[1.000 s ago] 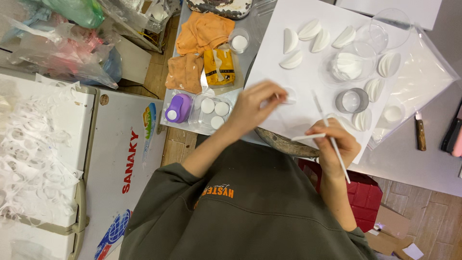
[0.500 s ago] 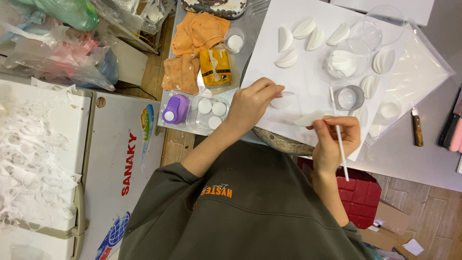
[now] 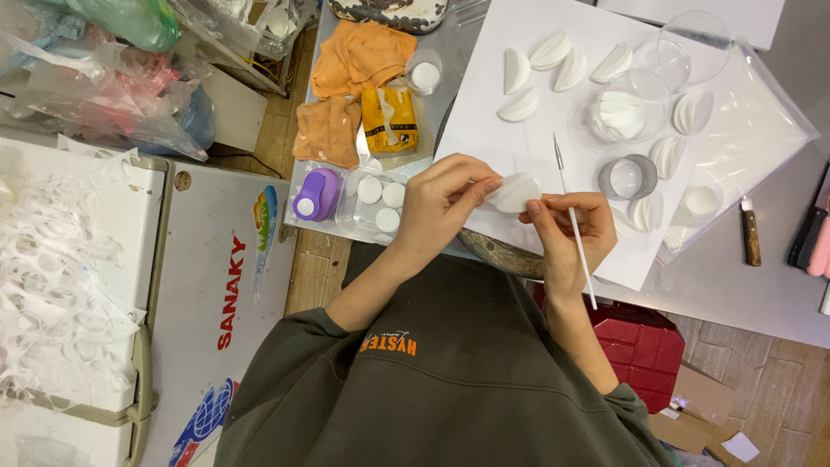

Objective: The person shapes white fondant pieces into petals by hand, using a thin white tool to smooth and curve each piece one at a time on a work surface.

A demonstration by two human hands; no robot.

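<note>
- Here, the left hand (image 3: 445, 203) pinches a folded white paper piece (image 3: 516, 192) between thumb and fingertips, its grip closed on the near edge of the piece.
- The right hand (image 3: 571, 227) is closed around a thin white stick (image 3: 574, 227), and its thumb also touches the far edge of the piece, so both hands meet on it.
- The piece hangs just above the near edge of the white sheet (image 3: 484, 104), not resting on it.
- By my reading, the step in hand is shaping or pressing this one piece. Going further calls for a steady pinch from the left hand and fine control of the stick's tip, as the piece looks thin and easily creased.
- On the sheet lie more white folded pieces (image 3: 517, 71), clear round dishes (image 3: 624, 108) and a small metal ring (image 3: 628, 177).
- Left of the sheet sit orange cloths (image 3: 350, 65), a purple punch (image 3: 316, 195) and a tray of white discs (image 3: 380, 195).
- Right of the sheet, a clear plastic bag (image 3: 761, 130) and a knife (image 3: 750, 235) lie on the grey table (image 3: 735, 285).
- Well left of the sheet stands a white chest freezer (image 3: 207, 259). Below it is a wood floor (image 3: 778, 389).
</note>
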